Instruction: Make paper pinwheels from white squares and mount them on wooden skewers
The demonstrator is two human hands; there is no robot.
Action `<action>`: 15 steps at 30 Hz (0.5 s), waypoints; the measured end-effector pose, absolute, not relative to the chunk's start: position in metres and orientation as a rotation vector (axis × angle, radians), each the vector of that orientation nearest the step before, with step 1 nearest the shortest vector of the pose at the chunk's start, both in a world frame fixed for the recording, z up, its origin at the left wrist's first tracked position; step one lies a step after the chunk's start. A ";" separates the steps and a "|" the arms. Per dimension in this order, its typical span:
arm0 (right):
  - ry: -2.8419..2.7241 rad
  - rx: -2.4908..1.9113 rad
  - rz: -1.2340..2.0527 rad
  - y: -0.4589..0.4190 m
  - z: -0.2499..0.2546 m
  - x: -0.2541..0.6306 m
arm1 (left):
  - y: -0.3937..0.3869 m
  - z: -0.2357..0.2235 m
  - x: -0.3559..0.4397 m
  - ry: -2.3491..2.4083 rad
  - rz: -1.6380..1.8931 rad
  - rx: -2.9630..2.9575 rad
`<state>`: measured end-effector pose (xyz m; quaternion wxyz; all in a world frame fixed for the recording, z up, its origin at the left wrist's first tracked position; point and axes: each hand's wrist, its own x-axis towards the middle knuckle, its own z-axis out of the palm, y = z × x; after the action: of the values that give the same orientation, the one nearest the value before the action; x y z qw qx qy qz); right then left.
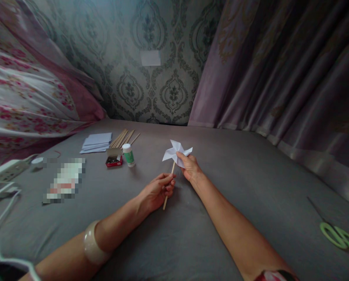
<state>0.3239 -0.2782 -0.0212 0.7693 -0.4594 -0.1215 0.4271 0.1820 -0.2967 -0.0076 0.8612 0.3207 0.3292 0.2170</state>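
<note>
A white paper pinwheel (174,151) sits at the top of a thin wooden stick (169,186). My left hand (158,191) is closed around the middle of the stick, holding it tilted above the grey sheet. My right hand (190,166) pinches the pinwheel's lower right blade between thumb and fingers. Both forearms reach in from the bottom edge, and a pale bangle (92,246) sits on my left wrist.
On the grey bed sheet (235,187) lie a stack of white paper squares (96,142), several wooden sticks (124,138), a small red box (114,159) and a white-capped green bottle (129,155). Green-handled scissors (339,236) lie far right. A power strip (4,171) with cables lies far left.
</note>
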 end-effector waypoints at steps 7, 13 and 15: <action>-0.287 -0.996 0.960 -0.278 -0.023 0.327 | -0.295 -0.007 0.181 0.685 0.442 0.652; -0.331 -0.978 1.029 -0.282 -0.021 0.330 | -0.297 -0.006 0.182 0.681 0.499 0.701; -0.368 -0.929 1.069 -0.286 -0.019 0.332 | -0.299 -0.007 0.182 0.657 0.535 0.756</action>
<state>0.3317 -0.2859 -0.0186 0.7441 -0.4243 -0.1678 0.4879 0.1819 -0.2995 -0.0066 0.8432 0.3578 0.3112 0.2534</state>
